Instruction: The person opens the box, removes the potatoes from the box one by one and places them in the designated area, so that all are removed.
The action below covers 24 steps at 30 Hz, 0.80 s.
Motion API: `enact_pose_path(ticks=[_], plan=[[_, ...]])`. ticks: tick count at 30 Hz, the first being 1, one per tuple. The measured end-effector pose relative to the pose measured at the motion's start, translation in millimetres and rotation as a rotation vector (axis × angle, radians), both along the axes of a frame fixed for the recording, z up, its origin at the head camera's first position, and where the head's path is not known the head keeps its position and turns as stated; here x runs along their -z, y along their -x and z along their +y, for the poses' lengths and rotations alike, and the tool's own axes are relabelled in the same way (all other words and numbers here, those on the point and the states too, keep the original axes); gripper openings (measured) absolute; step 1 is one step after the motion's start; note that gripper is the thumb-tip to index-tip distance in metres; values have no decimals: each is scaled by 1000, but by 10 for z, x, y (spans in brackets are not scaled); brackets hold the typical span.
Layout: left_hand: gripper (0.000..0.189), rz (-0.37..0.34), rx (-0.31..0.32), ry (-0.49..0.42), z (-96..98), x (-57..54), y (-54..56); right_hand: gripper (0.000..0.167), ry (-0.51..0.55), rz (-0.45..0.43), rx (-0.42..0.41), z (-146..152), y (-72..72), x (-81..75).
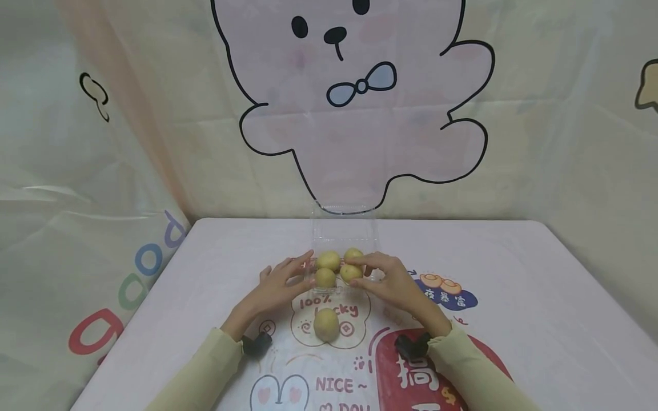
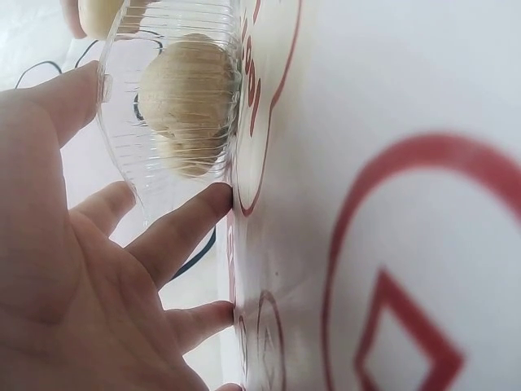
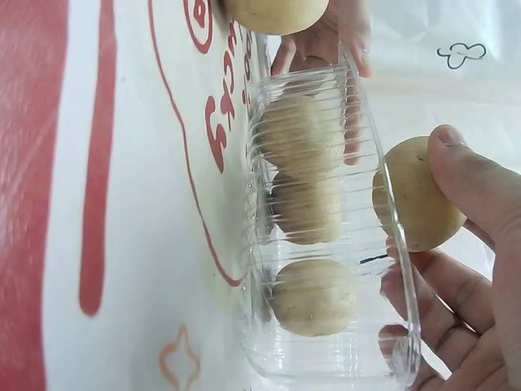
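A clear plastic box point(image 3: 407, 318) with ribbed walls sits on the table. Inside it are three small round yellow potatoes, one of them the front-left potato point(image 1: 325, 278). My right hand point(image 1: 389, 279) pinches another potato point(image 3: 413, 195) between thumb and fingers, at the rim on the box's right side. On the opposite side, my left hand point(image 1: 280, 283) has its fingers spread and fairly straight, with the thumb point(image 2: 77, 94) touching the rim and another fingertip low by the wall. One more potato point(image 1: 326, 325) lies on the table in front of the box.
The box's transparent lid point(image 1: 344, 228) stands raised at the back, near the curtain point(image 1: 514, 142) with a cartoon bear. Printed words and drawings cover the white table point(image 1: 524, 319). Black bands with wrist cameras point(image 1: 257, 345) sit at both cuffs.
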<state>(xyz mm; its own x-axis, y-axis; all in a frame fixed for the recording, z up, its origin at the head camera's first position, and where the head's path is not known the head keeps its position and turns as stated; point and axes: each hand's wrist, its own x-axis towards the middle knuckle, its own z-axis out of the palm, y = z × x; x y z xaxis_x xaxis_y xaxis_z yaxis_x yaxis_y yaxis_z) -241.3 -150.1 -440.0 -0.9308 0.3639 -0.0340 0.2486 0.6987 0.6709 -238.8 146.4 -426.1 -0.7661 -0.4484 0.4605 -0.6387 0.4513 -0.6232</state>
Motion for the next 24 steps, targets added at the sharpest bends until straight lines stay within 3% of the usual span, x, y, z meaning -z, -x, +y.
enact_pose_path(ticks=[10,24], plan=[[72,-9,-1,11,16,-16,8,44,-7,-61,-51,-12,-51,-61],[71,5,4,-5,4,-22,-6,40,-15,-69,-67,-6,-150,-125]])
